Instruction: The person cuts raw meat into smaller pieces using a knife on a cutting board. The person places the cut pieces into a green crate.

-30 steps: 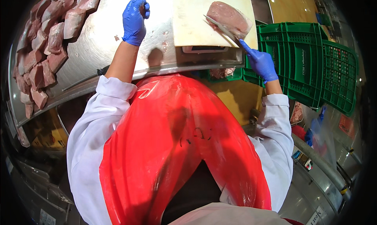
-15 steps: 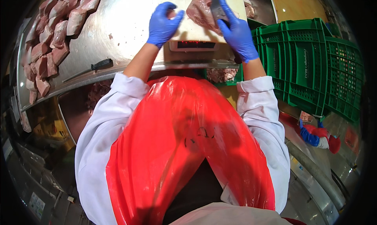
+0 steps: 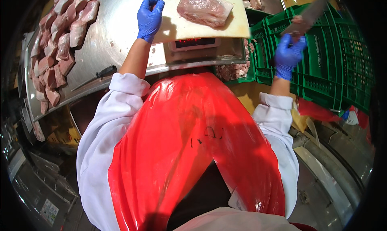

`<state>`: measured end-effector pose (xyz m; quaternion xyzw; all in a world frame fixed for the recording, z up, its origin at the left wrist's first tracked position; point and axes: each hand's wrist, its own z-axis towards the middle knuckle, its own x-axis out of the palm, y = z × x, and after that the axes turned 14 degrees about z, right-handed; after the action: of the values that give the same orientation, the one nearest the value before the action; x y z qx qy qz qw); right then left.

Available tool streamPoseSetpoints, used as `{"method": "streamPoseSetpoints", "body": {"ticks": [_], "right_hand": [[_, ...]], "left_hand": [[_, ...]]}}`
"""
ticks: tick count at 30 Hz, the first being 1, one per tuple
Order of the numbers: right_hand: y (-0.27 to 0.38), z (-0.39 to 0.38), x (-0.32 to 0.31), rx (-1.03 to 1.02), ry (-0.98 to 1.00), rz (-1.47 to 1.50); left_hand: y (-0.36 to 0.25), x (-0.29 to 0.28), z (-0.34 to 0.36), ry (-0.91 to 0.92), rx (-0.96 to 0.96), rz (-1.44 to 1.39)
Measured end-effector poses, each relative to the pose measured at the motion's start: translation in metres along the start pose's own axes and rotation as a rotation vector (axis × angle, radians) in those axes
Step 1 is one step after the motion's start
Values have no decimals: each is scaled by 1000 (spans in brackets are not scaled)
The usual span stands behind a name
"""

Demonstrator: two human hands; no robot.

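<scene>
A large piece of raw pink meat point(image 3: 203, 9) lies on the white cutting board point(image 3: 240, 28). To its left, apart from it, my blue-gloved left hand point(image 3: 149, 20) is raised with fingers curled closed; a small reddish spot shows at the fingertips, too little to name. Out to the right, over the green crates, my blue-gloved right hand point(image 3: 288, 57) grips a knife point(image 3: 315, 11) whose broad blade is smeared by motion. A small scrap of meat point(image 3: 298, 24) shows against the blade near my fingers. The knife's handle is hidden in my hand.
Many cut meat pieces point(image 3: 64, 45) lie on the steel table point(image 3: 117, 33) at left, near a sharpening steel point(image 3: 105, 72). Below the board sits a scale point(image 3: 195, 43) with a lit red display. Green crates point(image 3: 310, 76) stand at right; meat trimmings point(image 3: 234, 72) fill another below the table.
My right hand has swung right with the knife, from the board to over the crates. My left hand has drawn left, its fingers now closed. The large meat piece now lies untouched on the board.
</scene>
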<state>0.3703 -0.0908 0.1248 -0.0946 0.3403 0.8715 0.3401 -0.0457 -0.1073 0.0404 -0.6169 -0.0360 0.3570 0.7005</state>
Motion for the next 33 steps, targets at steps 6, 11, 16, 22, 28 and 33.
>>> {"method": "streamPoseSetpoints", "body": {"ticks": [6, 11, 16, 22, 28, 33], "right_hand": [[-110, -146, -2, 528, 613, -460], [-76, -127, -16, 491, 375, -361], [-95, -143, -26, 524, 321, -300], [-27, -115, -46, 894, 115, 422], [10, -99, -51, 684, 117, 310], [-29, -115, -72, 915, 19, 173]], "left_hand": [[-82, 19, -11, 212, 254, -149], [-135, 66, -25, 245, 461, -174], [-190, 138, -29, 440, 777, 305], [-166, 145, -58, 465, 1199, 205], [-169, 189, -113, 598, 1367, 233], [-150, 204, -119, 778, 1328, 864]]}}
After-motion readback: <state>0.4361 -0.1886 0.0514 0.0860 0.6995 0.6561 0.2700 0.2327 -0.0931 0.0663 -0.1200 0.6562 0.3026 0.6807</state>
